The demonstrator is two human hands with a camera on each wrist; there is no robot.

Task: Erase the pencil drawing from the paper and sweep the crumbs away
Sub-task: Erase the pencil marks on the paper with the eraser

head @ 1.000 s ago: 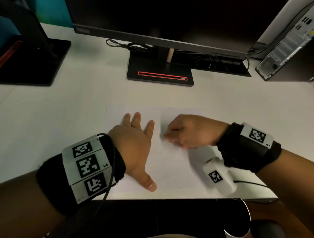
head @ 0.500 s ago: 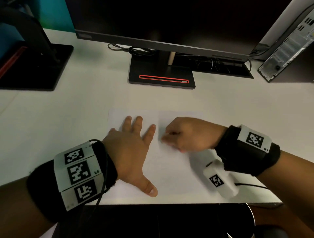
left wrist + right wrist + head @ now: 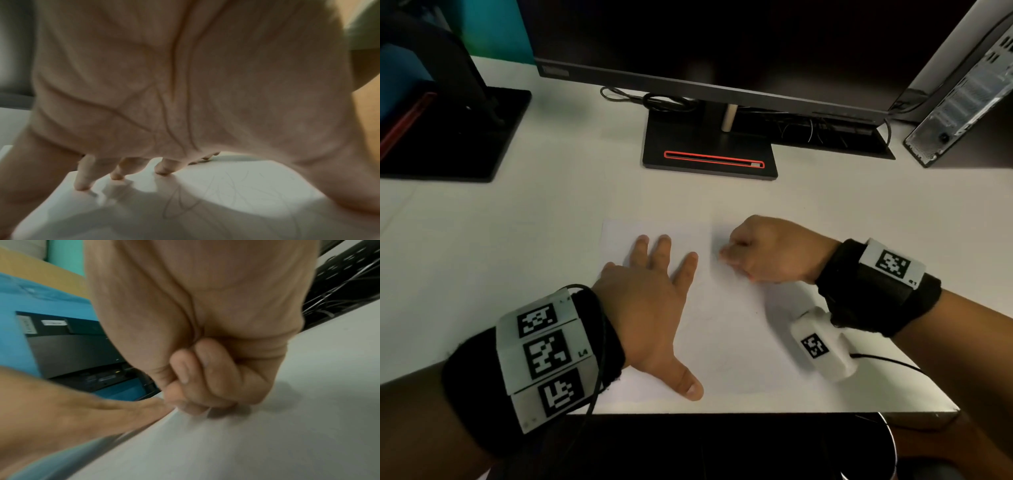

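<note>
A white paper [image 3: 726,335] lies near the desk's front edge, with faint pencil lines [image 3: 226,188] still on it. My left hand [image 3: 654,305] lies flat on the paper's left part, fingers [image 3: 82,180] spread and pressing down. My right hand [image 3: 774,250] is curled at the paper's upper middle, just right of the left index finger. Its thumb and fingertips [image 3: 185,395] pinch a small pale eraser [image 3: 195,411] against the sheet. The fingers and motion blur hide most of the eraser.
A black monitor stand [image 3: 709,154] with a red slot sits behind the paper, with cables [image 3: 654,99] beside it. A second black stand [image 3: 448,137] is at far left and a computer tower [image 3: 962,102] at far right. The desk edge [image 3: 756,409] runs just below the paper.
My right hand has shifted a little up the paper and slightly right, away from the left index finger, in a small rubbing stroke. The left hand stays pressed flat.
</note>
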